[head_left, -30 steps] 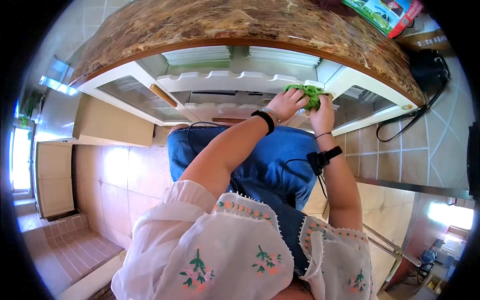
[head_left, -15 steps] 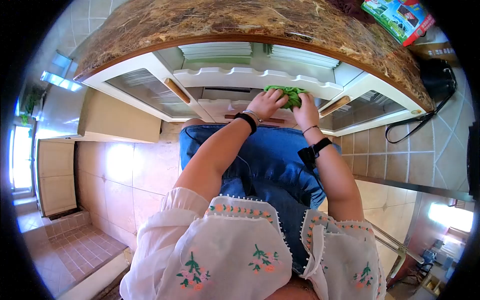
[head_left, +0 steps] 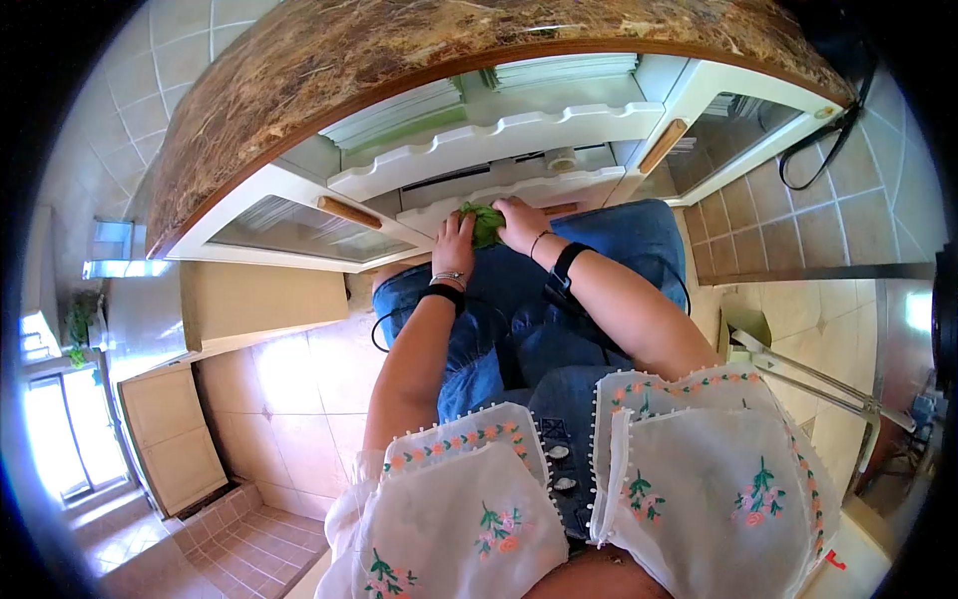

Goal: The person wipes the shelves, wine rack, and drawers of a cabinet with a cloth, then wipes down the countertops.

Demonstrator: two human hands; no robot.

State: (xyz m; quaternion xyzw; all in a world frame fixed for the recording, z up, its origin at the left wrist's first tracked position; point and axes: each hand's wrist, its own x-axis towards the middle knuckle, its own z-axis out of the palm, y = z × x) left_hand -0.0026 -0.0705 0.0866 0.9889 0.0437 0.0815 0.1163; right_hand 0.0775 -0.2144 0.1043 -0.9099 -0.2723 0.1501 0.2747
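Person's left hand [head_left: 454, 247] gripped the left side of the green cloth [head_left: 486, 228], fingers curled over it; right hand [head_left: 522, 226] clasped the right side, some fingertips hidden. The bunched cloth sat between both hands, against the lower front of the white cabinet [head_left: 499, 142], left of its middle; exact contact line unclear. Wooden handle [head_left: 349, 212] to the left, second wooden handle [head_left: 662, 147] farther right. Brown marbled countertop [head_left: 479, 35] ran along the far side. Jeans-clad knees [head_left: 639, 235] were near, just below the hands.
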